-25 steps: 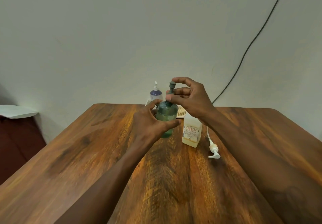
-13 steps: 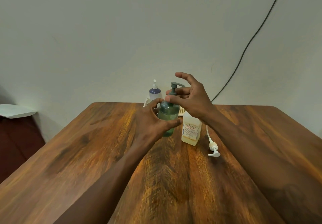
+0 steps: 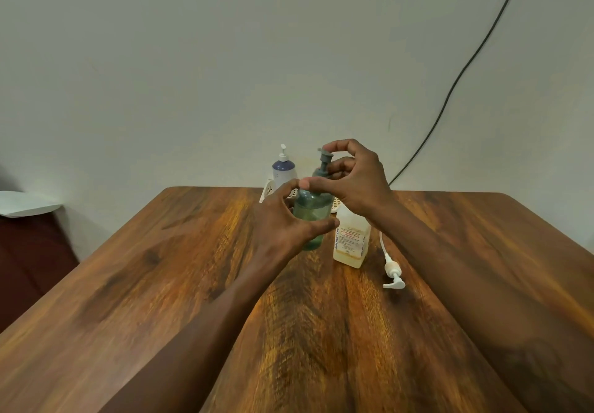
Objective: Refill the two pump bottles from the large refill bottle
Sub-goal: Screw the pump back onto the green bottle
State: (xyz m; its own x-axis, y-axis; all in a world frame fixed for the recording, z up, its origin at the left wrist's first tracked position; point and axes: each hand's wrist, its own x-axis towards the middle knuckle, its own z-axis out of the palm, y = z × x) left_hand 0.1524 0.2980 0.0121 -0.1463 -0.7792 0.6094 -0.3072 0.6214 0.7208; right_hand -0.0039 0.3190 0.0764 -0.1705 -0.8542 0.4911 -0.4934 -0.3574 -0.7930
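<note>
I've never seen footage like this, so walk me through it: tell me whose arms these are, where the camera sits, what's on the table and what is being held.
There is no machine here. A person wears a wide-angle camera on the head, looking forward and down, so the two arms reaching in from the bottom are their own.

The left hand grips the body of a green pump bottle standing on the wooden table. The right hand pinches its grey pump top, probably twisting it on or off.

Just right of it stands a clear bottle with a yellowish liquid and a label; its neck is hidden by the wrist. A loose white pump lies beside it. At the far edge a purple pump bottle stands by a white basket.
</note>
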